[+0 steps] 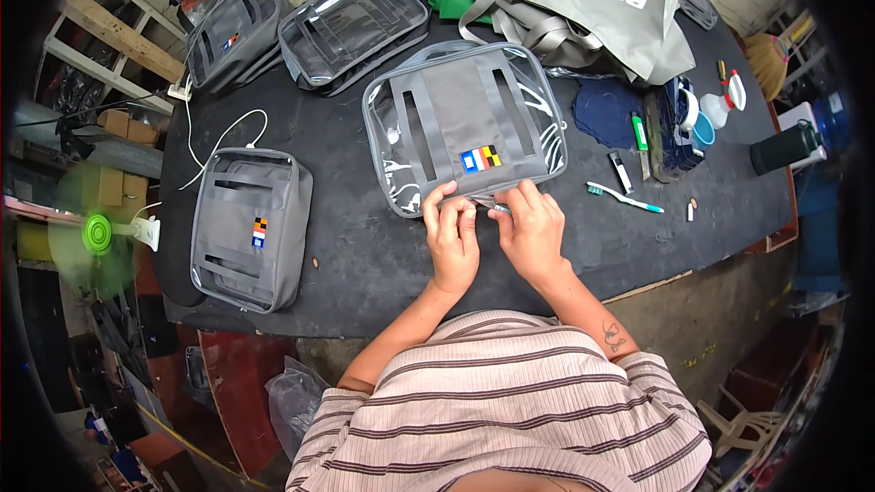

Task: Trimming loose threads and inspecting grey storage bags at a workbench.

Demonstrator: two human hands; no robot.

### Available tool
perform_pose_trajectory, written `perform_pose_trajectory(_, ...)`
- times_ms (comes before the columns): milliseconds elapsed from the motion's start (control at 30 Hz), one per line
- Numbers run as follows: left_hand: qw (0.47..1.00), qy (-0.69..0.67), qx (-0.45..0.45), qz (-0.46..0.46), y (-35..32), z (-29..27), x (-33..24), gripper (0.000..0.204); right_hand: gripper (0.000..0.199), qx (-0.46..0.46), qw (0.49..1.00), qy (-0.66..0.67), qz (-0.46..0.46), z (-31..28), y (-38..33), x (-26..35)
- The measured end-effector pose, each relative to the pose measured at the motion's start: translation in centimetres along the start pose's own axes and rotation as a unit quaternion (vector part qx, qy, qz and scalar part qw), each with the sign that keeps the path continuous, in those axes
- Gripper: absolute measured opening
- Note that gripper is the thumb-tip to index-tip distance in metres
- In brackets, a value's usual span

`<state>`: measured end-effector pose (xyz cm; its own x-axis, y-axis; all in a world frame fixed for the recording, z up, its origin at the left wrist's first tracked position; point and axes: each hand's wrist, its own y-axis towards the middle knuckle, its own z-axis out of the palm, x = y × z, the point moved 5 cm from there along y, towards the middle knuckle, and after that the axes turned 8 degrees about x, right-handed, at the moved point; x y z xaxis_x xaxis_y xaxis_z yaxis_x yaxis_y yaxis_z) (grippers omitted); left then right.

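A grey bag (pixel 451 96) with clear plastic panels, grey straps and a colourful flag patch (pixel 480 159) lies flat in front of me. At its near edge my left hand (pixel 453 241) has its fingers curled, thumb and fingertips pinching the bag's lower seam. Beside it, my right hand (pixel 531 232) is closed at the same edge. Something small and pale shows at its fingertips, too small to name. Both hands nearly meet there, and the fingers partly hide the seam.
Similar grey bags stand at the left (pixel 246 228) and far left (pixel 351 27). A toothbrush (pixel 624 198), green cutter (pixel 640 132), blue cloth (pixel 603 114) and spray bottle (pixel 725 102) lie to the right. A large grey tote (pixel 592 0) sits behind; a fan (pixel 98 233) spins at left.
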<state>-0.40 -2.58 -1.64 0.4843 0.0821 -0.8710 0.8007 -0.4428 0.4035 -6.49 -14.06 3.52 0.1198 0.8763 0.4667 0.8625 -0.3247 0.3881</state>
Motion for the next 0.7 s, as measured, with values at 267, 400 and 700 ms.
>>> perform_pose_trajectory(267,0.984,0.081,-0.027,0.156,0.8,-4.4,-2.8,0.008,0.027,-0.044,0.983,0.172,0.042,-0.7,-0.8,-3.2)
perform_pose_trajectory(400,0.977,0.045,-0.193,-0.077,7.1,-9.7,2.3,0.036,0.053,-0.199,0.919,0.272,0.205,1.1,-4.4,-10.5)
perform_pose_trajectory(700,0.858,-0.429,-0.001,-0.283,4.9,-9.6,4.9,0.022,0.057,-0.026,0.826,0.507,0.244,3.1,4.9,-11.4)
